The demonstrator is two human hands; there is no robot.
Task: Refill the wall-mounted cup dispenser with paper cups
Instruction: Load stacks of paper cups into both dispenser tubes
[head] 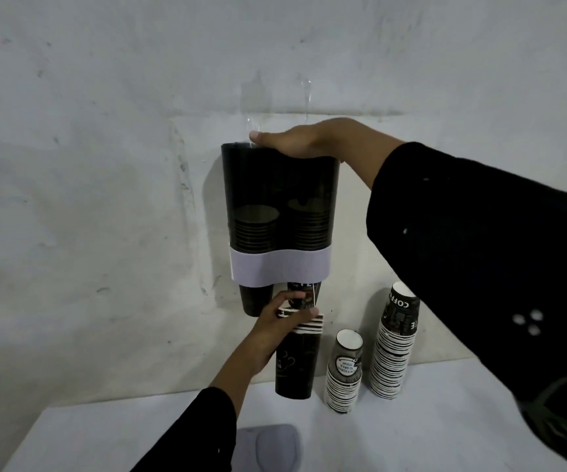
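left hand (277,318) gripping cup stack (298,356) (under dispenser (280,206)), rt hand (304,141) atop

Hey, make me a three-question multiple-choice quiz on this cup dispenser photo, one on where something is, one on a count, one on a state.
1. Where does the right hand rest?
A. on top of the dispenser
B. on the table
C. on the tall stack

2. How many cup stacks stand upside down on the table?
A. one
B. two
C. four

3. What is the left hand doing?
A. hanging idle
B. pressing flat on the wall
C. gripping a nested stack of cups under the dispenser's right outlet

Answers:
1. A, its palm lies flat on the dark housing's top.
2. B, a short stack and a tall stack stand side by side.
3. C, its fingers curl round the white rims.
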